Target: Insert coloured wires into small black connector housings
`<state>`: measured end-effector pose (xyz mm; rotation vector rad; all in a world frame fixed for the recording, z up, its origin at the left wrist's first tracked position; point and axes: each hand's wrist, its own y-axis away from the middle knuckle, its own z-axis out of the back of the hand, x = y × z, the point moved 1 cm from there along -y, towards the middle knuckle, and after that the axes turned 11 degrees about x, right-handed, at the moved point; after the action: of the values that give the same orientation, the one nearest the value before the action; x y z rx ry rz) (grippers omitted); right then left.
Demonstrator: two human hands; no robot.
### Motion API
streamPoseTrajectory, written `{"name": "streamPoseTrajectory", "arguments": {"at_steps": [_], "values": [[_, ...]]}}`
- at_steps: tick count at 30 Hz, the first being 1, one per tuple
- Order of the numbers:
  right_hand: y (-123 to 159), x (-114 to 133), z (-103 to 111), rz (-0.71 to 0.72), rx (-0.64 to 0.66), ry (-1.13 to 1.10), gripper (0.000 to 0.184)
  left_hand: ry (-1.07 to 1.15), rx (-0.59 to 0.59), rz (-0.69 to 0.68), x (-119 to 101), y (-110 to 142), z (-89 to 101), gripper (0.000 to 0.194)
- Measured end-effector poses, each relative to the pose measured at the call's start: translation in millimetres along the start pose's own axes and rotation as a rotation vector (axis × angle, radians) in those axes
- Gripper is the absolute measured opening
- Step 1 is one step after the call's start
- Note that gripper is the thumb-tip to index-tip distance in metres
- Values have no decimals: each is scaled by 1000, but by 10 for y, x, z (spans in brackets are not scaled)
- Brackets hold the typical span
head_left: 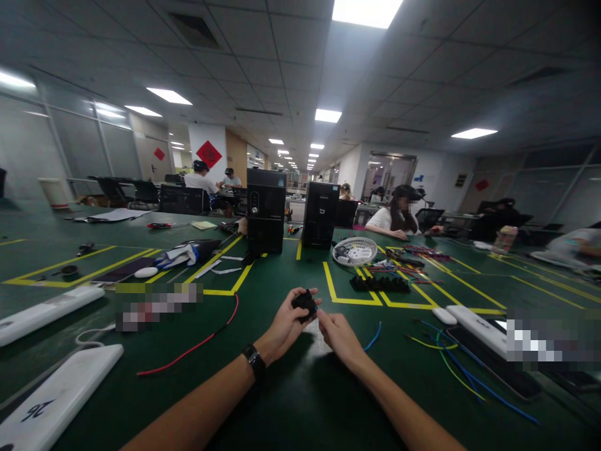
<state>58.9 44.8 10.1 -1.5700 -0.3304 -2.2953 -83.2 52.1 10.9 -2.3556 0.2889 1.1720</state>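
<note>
Where hands (287, 318) (340, 339) meet, black part (303, 303) sits; left grips

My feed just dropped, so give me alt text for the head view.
The left hand holds a small black part above a green table, the right hand close beside it. A red wire lies to the left, blue and green wires to the right; black computer towers stand behind.

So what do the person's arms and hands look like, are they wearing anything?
The left hand has no glove, and just below it, around the wrist, is a black strap with a squarish dark face, which looks like a watch. The right hand is gloveless too, with nothing on its wrist. No sleeves show.
</note>
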Motion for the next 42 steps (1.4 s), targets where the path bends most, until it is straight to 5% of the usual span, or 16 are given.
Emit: {"name": "streamPoseTrajectory", "arguments": {"at_steps": [17,34,42], "values": [[37,-20,-14,-21,106,-74,51,-45,61,20,-15,9,-16,57],[54,-1,38,-15,69,62,60,-340,117,30,-106,62,-124,51],[61,-1,-30,41,14,-36,63,-246,85,27,-80,50,-224,54]]}}
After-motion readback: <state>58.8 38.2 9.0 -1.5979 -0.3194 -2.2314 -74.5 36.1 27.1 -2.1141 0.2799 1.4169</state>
